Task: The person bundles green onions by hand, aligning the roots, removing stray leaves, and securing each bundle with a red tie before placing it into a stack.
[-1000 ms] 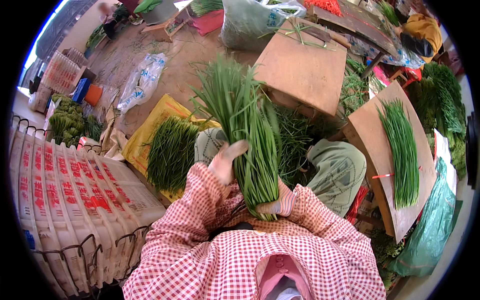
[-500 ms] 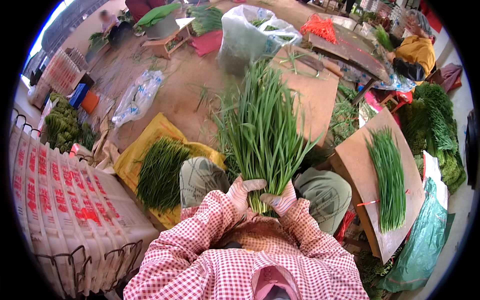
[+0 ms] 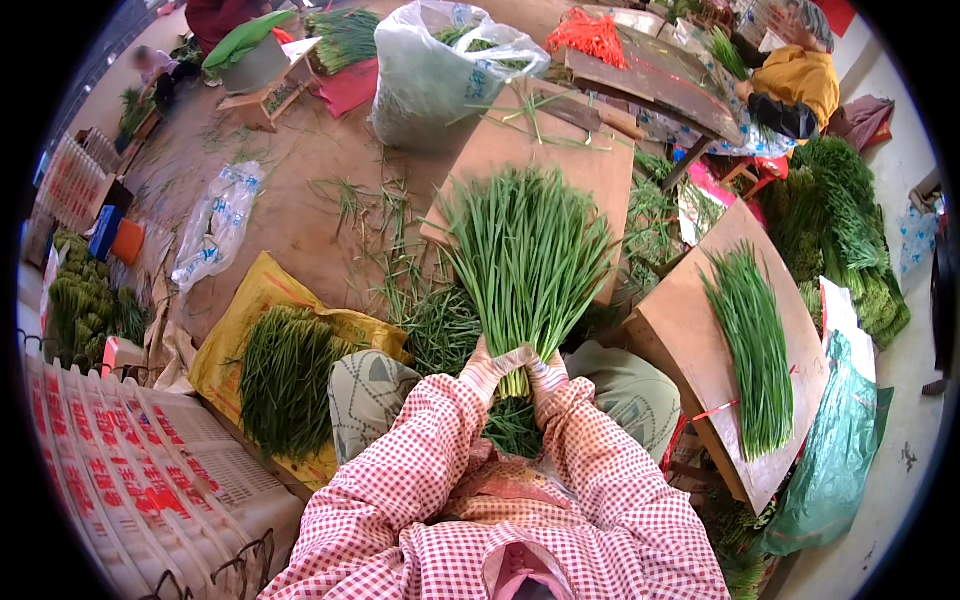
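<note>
Between my knees, a thick bunch of garlic chives (image 3: 530, 255) fans out away from me, its pale stem ends toward my lap. My left hand (image 3: 482, 368), in a striped glove, wraps round the left side of the stems. Opposite it, my gloved right hand (image 3: 546, 372) closes on the right side, the thumbs nearly meeting across the front. To the right, another bundle of garlic chives (image 3: 750, 350) lies on a tilted board (image 3: 665, 330), with a red tie (image 3: 716, 411) under it. More chives (image 3: 288, 375) rest on a yellow sack (image 3: 372, 335) at my left.
Ahead, a board (image 3: 485, 150) carries a wooden-handled knife (image 3: 575, 110). Beyond stand a plastic bag (image 3: 420, 95) of greens and a low table (image 3: 655, 85) with red ties (image 3: 587, 38). A white crate (image 3: 170, 470) is near left; a person in yellow (image 3: 800, 85) sits far right.
The bunch has been drawn into a tighter, more even fan, its leaf tips now lower in view. My hands have come closer together round the stems. The whole view has shifted slightly.
</note>
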Demonstrator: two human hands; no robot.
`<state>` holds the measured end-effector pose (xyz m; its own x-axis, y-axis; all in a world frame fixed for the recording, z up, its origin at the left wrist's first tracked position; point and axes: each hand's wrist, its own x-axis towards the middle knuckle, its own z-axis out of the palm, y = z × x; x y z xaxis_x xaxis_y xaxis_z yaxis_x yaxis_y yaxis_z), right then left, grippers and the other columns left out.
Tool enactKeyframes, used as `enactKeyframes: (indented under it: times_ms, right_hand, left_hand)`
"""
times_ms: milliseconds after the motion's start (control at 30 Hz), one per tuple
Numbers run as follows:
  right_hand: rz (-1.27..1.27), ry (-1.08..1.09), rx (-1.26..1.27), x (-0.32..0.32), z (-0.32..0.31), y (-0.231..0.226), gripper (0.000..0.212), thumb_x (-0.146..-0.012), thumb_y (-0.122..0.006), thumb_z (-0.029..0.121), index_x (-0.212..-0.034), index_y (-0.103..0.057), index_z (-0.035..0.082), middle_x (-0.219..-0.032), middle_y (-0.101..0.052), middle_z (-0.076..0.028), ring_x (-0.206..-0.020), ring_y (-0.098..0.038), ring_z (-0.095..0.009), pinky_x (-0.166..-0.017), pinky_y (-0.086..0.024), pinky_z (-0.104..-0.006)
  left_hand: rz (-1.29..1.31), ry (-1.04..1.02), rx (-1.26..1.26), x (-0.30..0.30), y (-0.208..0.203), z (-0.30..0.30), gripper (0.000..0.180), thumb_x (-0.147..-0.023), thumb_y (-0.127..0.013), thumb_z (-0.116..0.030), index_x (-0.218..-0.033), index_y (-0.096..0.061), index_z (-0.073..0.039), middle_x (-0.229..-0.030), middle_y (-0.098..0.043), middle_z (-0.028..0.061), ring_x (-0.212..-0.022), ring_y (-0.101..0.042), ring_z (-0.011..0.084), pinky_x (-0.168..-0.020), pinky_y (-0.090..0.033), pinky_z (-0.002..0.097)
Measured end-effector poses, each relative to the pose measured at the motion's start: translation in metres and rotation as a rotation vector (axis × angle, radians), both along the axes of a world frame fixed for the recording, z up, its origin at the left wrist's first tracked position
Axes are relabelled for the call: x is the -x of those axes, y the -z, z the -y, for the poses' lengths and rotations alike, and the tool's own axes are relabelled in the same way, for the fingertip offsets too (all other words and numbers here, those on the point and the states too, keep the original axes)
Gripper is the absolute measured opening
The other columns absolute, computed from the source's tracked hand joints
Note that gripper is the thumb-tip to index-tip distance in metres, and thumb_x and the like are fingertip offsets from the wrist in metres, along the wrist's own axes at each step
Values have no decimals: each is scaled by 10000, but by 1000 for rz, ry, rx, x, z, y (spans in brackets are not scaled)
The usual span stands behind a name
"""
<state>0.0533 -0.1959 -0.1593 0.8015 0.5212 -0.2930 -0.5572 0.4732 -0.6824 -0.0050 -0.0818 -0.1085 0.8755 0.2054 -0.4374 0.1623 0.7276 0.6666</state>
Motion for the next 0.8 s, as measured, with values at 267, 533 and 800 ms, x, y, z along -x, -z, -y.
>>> enactKeyframes:
  times_ms: [267, 533, 800]
  right_hand:
    - [-256, -97, 273, 10, -13, -24, 889, -650, -846, 329, -1358, -364, 93, -1259, -524, -108, -1118, -536, -304, -888, -501, -444]
    - [93, -288, 46, -11, -15, -24, 671, -683, -831, 246, -1247, -517, 64, -1176, -600, -66, -1064, -575, -230, -899, -477, -387]
    - [-84, -304, -30, -8, -18, -6, 637, -644, -848, 284, -1176, -580, 56, -1104, -634, -59, -979, -611, -230, -840, -504, -398]
  left_hand:
    - [37, 191, -293, 12, 44, -8, 532, -650, -776, -340, -1106, -587, -142, -1041, -657, 7, -981, -597, 212, -910, -457, 337]
    - [101, 38, -192, 7, 35, -13, 558, -564, -804, 10, -1076, -596, -70, -981, -661, 9, -887, -625, 167, -786, -526, 341]
    - [114, 71, 44, 16, 20, -19, 611, -601, -830, -80, -1158, -580, -108, -1066, -647, 7, -983, -605, 178, -866, -498, 341]
